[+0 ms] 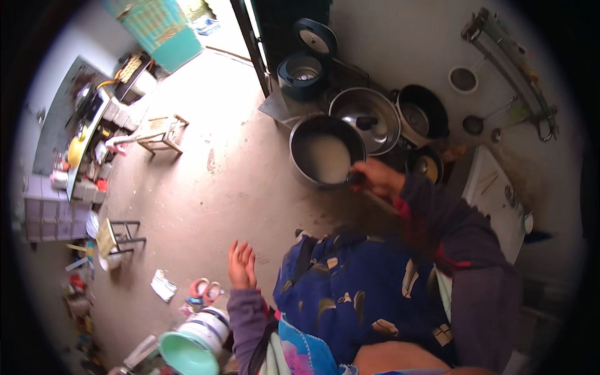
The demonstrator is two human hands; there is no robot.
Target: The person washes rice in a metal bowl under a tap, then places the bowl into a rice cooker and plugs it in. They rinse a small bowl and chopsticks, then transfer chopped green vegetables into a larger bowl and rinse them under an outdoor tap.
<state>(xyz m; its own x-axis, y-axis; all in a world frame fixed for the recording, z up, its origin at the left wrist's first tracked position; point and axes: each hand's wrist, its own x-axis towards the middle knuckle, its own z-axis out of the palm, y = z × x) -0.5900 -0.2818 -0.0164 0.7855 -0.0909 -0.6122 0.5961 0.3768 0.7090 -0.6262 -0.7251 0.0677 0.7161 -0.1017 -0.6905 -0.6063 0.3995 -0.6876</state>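
Observation:
My right hand (pixel 378 179) grips the dark handle of a deep pot (pixel 300 161). Cloudy whitish liquid (pixel 330 159) lies inside it. Right behind the pot is a wide metal pan (pixel 391 105), with a glass lid (pixel 375 136) with a black knob on it or in it. Held out over the floor, my left hand (pixel 242 263) is empty, its fingers slightly apart. An open rice cooker (pixel 300 79) stands behind the pot, its lid tipped up. To the right are a dark-lined pot (pixel 419 112) and a smaller pan (pixel 424 164) with yellowish contents.
Ladles and a strainer (pixel 463 79) hang from a wall rack (pixel 511 65). A white counter (pixel 492 192) is at the right. Stools (pixel 161 133) (pixel 115 236) stand on the floor. A green basin (pixel 187 354) sits near my left arm, slippers (pixel 206 290) beyond it. A doorway opens at the back.

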